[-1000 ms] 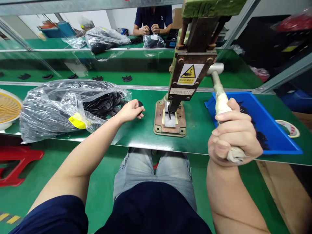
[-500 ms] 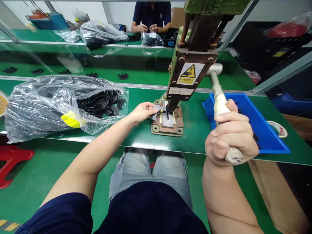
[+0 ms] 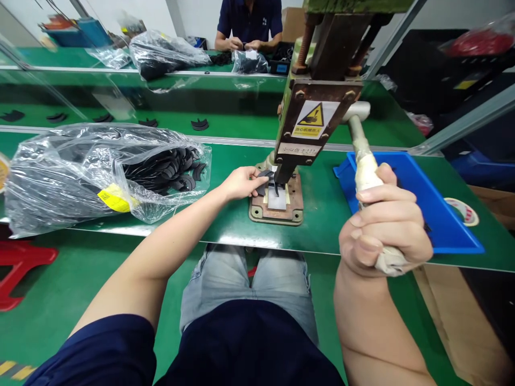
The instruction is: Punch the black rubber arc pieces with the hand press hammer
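Note:
My left hand (image 3: pixel 242 183) pinches a thin curved black piece (image 3: pixel 263 182) at the left side of the press base (image 3: pixel 277 214). The piece lies beside the small metal plate under the ram (image 3: pixel 284 174) of the hand press (image 3: pixel 308 115); the fingers partly hide it. My right hand (image 3: pixel 384 228) is wrapped round the tape-covered press lever (image 3: pixel 367 170), whose pivot sits at the machine's right side. A yellow hand-warning label is stuck on the press front.
A clear plastic bag (image 3: pixel 60 171) of black curved pieces lies open at left. Right of the press is a blue tray (image 3: pixel 450 230), with a tape roll (image 3: pixel 463 212) beside it. Several black pieces (image 3: pixel 199 124) lie spaced along the back strip. Across the bench sits another person (image 3: pixel 250 24).
The piece in my left hand has turned slightly and now shows its dark face instead of a grey sheen. My left hand has shifted a little right. My right hand keeps hold of the lever.

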`<state>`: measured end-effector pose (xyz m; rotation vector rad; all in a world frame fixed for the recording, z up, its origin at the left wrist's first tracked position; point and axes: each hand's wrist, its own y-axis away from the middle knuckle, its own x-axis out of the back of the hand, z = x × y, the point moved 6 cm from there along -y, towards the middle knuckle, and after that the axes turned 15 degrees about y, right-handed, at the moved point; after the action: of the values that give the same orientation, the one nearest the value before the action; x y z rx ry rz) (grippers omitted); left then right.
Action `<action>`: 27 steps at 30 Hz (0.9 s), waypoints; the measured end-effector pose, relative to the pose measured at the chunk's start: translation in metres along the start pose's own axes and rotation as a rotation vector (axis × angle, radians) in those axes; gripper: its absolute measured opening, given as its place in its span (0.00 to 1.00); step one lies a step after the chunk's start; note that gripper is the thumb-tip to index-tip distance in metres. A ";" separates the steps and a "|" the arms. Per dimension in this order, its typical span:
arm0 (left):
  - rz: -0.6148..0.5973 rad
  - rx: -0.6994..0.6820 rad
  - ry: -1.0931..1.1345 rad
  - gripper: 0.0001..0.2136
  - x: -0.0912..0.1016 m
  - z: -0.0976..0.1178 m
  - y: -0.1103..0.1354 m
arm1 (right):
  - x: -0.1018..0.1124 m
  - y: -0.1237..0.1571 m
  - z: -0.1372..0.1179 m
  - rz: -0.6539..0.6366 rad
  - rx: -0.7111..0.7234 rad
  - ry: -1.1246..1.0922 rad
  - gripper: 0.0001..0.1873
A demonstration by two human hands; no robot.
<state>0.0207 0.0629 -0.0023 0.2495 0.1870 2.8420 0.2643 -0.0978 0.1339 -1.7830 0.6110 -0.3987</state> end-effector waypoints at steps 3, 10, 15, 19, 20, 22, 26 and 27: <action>-0.036 0.003 0.038 0.15 -0.001 0.001 0.000 | 0.000 0.001 0.000 -0.012 -0.016 -0.001 0.31; -0.081 0.035 0.031 0.12 -0.004 0.005 -0.002 | 0.003 0.001 0.002 -0.035 -0.031 0.001 0.30; -0.119 0.123 0.073 0.16 -0.006 0.008 -0.004 | 0.003 0.002 0.003 -0.009 -0.040 0.002 0.31; -0.111 0.200 0.097 0.17 -0.008 0.005 -0.009 | 0.002 0.001 0.002 0.009 -0.031 0.004 0.32; -0.110 0.226 0.103 0.17 -0.008 0.004 -0.010 | 0.002 0.000 0.002 0.012 -0.028 0.002 0.33; -0.108 0.282 0.112 0.16 -0.009 0.004 -0.011 | 0.003 0.000 0.001 0.008 -0.022 0.003 0.32; -0.107 0.408 0.154 0.14 -0.010 0.004 -0.010 | 0.003 0.002 0.000 -0.018 -0.032 0.024 0.32; -0.106 0.434 0.175 0.13 -0.010 0.003 -0.009 | 0.002 0.002 0.000 -0.012 -0.032 0.025 0.32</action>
<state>0.0334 0.0689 -0.0019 0.0730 0.8296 2.6859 0.2657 -0.0997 0.1322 -1.8157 0.6280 -0.4223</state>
